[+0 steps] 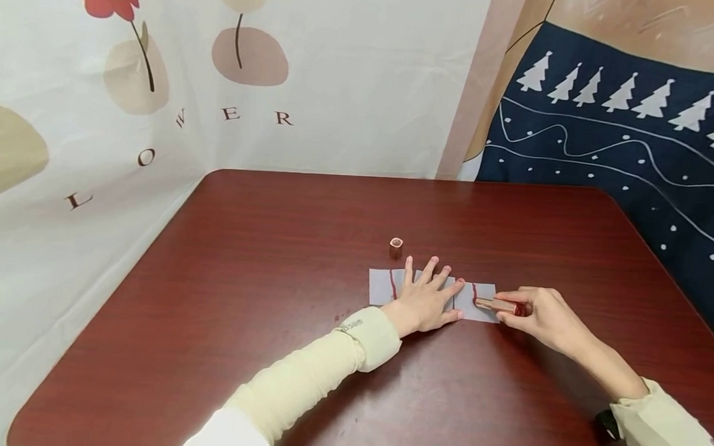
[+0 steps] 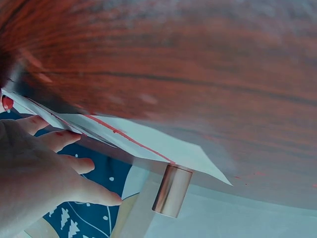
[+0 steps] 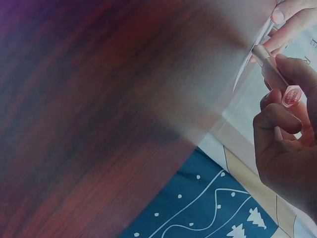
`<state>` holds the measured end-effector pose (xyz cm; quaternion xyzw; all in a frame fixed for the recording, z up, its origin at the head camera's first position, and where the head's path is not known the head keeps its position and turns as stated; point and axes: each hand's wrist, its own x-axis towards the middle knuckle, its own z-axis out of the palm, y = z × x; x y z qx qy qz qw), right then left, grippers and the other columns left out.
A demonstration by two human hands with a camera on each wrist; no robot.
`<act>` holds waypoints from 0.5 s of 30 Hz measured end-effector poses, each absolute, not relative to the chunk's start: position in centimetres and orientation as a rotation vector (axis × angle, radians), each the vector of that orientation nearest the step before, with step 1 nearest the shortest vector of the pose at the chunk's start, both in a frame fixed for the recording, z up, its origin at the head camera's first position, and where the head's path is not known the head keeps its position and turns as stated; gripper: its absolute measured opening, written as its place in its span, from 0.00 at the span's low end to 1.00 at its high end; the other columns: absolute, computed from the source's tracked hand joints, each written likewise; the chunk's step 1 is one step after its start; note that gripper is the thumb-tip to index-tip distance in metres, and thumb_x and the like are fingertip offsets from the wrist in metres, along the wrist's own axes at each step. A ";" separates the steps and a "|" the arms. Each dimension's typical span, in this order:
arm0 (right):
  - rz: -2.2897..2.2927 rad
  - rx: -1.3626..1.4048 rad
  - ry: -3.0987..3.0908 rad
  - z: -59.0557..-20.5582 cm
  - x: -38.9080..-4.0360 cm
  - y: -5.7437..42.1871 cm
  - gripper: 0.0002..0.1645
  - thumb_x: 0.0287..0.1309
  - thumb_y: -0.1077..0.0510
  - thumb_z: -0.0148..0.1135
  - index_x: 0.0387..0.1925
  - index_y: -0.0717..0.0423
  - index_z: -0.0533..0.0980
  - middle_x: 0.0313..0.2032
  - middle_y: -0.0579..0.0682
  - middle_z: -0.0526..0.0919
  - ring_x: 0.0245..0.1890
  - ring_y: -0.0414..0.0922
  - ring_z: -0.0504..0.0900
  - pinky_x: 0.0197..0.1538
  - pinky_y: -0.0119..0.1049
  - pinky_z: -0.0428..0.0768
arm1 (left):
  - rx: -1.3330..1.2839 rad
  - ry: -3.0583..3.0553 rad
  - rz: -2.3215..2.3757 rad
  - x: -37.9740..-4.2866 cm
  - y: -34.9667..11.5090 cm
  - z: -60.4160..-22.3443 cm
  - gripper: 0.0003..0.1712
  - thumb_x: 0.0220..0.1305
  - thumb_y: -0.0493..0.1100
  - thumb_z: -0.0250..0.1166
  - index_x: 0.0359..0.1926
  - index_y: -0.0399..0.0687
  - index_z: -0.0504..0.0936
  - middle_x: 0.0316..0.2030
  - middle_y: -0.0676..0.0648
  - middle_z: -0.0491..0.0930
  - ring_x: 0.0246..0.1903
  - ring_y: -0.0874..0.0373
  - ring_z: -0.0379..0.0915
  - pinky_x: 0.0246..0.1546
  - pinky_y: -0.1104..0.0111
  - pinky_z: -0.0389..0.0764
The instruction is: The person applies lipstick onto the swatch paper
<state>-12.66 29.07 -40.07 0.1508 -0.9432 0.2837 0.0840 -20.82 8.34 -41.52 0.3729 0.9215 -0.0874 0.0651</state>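
A lipstick with a rose-gold case is pinched between the thumb and fingers of my right hand. Its tip meets a red line on the right part of a pale paper strip. My left hand lies spread over the middle of the strip, fingers straight and apart, hiding part of it. Another red line crosses the paper left of that hand. Just beyond the paper stands the lipstick cap, its hollow end up. In the right wrist view the round label on the lipstick's base faces the camera.
The dark red-brown table has small reddish smudges left of the paper. A white curtain printed with flowers and letters hangs behind and to the left. Navy cloth with white trees hangs at the right.
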 end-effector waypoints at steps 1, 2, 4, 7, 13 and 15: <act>0.856 0.452 -2.818 -40.1 -12.7 29.0 0.20 0.44 0.63 0.73 0.43 0.64 0.81 0.19 0.39 0.69 0.18 0.35 0.63 0.18 0.28 0.63 | 1.120 2.780 -0.262 -20.8 8.3 -41.5 0.36 0.64 0.72 0.37 0.71 0.74 0.49 0.71 0.55 0.45 0.70 0.53 0.27 0.62 0.44 0.32; 0.858 0.449 -2.821 -40.1 -12.7 29.0 0.20 0.44 0.63 0.73 0.43 0.63 0.82 0.19 0.39 0.70 0.18 0.35 0.63 0.18 0.28 0.63 | 1.117 2.779 -0.258 -20.8 8.2 -41.5 0.36 0.64 0.72 0.37 0.71 0.74 0.49 0.72 0.55 0.45 0.70 0.53 0.27 0.62 0.43 0.32; 0.860 0.437 -2.834 -40.1 -12.7 28.9 0.20 0.44 0.62 0.73 0.43 0.63 0.81 0.19 0.39 0.70 0.18 0.35 0.63 0.18 0.28 0.64 | 1.118 2.780 -0.247 -20.8 8.2 -41.4 0.36 0.64 0.72 0.38 0.71 0.74 0.49 0.71 0.55 0.46 0.70 0.53 0.28 0.62 0.44 0.31; 0.863 0.429 -2.847 -40.0 -12.6 29.0 0.21 0.45 0.62 0.73 0.44 0.63 0.81 0.19 0.39 0.70 0.18 0.36 0.63 0.18 0.28 0.64 | 1.120 2.778 -0.239 -20.8 8.2 -41.5 0.36 0.64 0.72 0.38 0.71 0.74 0.49 0.71 0.55 0.46 0.70 0.53 0.27 0.62 0.44 0.31; 0.865 0.431 -2.841 -40.1 -12.6 29.0 0.20 0.44 0.62 0.73 0.43 0.62 0.82 0.18 0.39 0.69 0.18 0.35 0.63 0.18 0.27 0.64 | 1.119 2.783 -0.238 -20.8 8.3 -41.7 0.36 0.64 0.72 0.39 0.71 0.74 0.50 0.71 0.55 0.46 0.70 0.54 0.27 0.62 0.44 0.31; 0.864 0.436 -2.835 -40.1 -12.6 29.0 0.20 0.44 0.63 0.73 0.43 0.62 0.82 0.18 0.39 0.69 0.18 0.35 0.63 0.18 0.27 0.64 | 1.120 2.785 -0.240 -20.8 8.3 -41.8 0.36 0.64 0.72 0.39 0.71 0.74 0.50 0.71 0.55 0.46 0.70 0.54 0.27 0.62 0.44 0.31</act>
